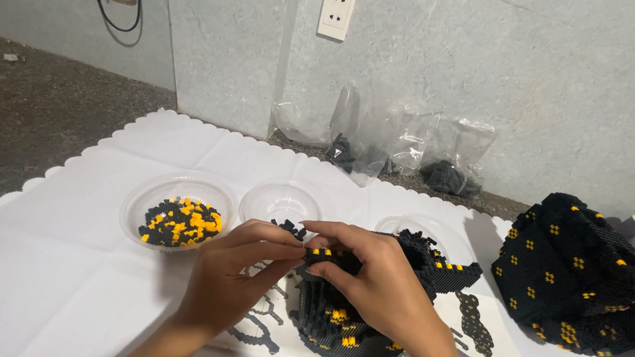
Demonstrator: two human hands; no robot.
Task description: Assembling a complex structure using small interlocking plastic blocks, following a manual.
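My left hand (pixel 233 277) and my right hand (pixel 370 279) meet over a black and yellow structure of tiny building bricks (pixel 369 321), which stands on a printed instruction sheet (pixel 270 317). Both hands pinch the structure's upper left edge, where a row of yellow bricks shows between my fingertips. The lower part of the structure is partly hidden behind my right hand.
A clear bowl of black and yellow bricks (pixel 180 221) sits left, a second bowl (pixel 283 198) holds a few black ones, a third (pixel 418 224) lies behind the structure. A finished black and yellow piece (pixel 574 279) stands right. Plastic bags (pixel 403 150) lean on the wall.
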